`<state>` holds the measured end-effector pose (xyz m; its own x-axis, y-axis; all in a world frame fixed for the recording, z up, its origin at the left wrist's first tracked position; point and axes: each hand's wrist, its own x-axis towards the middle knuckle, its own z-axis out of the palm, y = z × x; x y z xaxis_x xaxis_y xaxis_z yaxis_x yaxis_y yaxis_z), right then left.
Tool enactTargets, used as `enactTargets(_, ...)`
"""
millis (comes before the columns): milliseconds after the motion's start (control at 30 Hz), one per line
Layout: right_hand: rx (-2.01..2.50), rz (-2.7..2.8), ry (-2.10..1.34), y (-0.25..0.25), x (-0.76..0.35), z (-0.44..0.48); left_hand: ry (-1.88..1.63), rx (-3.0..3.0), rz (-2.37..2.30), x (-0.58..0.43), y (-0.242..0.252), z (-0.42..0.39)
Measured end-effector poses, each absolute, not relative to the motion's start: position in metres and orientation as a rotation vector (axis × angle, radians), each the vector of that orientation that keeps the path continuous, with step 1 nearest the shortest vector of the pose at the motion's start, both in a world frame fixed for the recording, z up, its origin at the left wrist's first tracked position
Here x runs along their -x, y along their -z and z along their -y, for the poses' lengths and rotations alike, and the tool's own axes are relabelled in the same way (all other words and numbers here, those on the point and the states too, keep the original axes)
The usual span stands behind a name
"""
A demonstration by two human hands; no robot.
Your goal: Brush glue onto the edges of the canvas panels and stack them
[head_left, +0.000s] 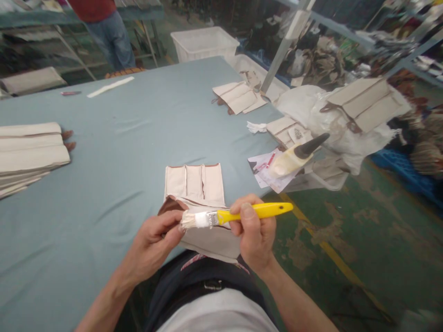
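A paintbrush [263, 211] with a yellow handle lies level in front of me, its bristles pointing left. My right hand [254, 228] is closed round the handle, near the metal ferrule. White wrapping covers part of the brush head. At the bristle tips, the thumb and fingers of my left hand [161, 237] are pinched together. Under both hands is a beige fabric piece [211, 242] with brown lining, partly over the table edge. Its flat far part [194, 180] shows three panels. The hands and brush hide some of the fabric.
Stacked beige fabric pieces [31, 147] lie at the left of the blue-grey table [138, 124]. On the right are a dark-tipped bottle [294, 157], papers [259, 168], more fabric pieces [238, 97] and plastic bags [308, 106]. A white bin [204, 44] and a person [107, 37] are beyond.
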<state>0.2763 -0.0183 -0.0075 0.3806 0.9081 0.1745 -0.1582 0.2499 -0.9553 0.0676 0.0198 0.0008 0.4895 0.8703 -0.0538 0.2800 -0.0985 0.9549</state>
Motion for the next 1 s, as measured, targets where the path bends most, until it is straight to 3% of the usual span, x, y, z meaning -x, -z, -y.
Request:
enactTargets(133, 1.068, 0.837, -0.759, 0.004, -0.281, 0.017, -0.686, -1.593, -1.034, -0.068, 0.0, -0.017)
enactTargets(567, 0.975, 0.92, -0.86, -0.004, -0.275, 0.024, -0.734, -1.567, -0.923, -0.07, -0.001, -0.022)
enactTargets(833, 0.947, 1.054, -0.647, -0.016, -0.285, 0.039, -0.671, -1.045, -0.894, -0.067, -0.001, -0.036)
enactTargets(1000, 0.931, 1.342, -0.317, -0.021, -0.283, 0.033, -0.592, -1.0, -0.778, -0.074, -0.016, -0.039)
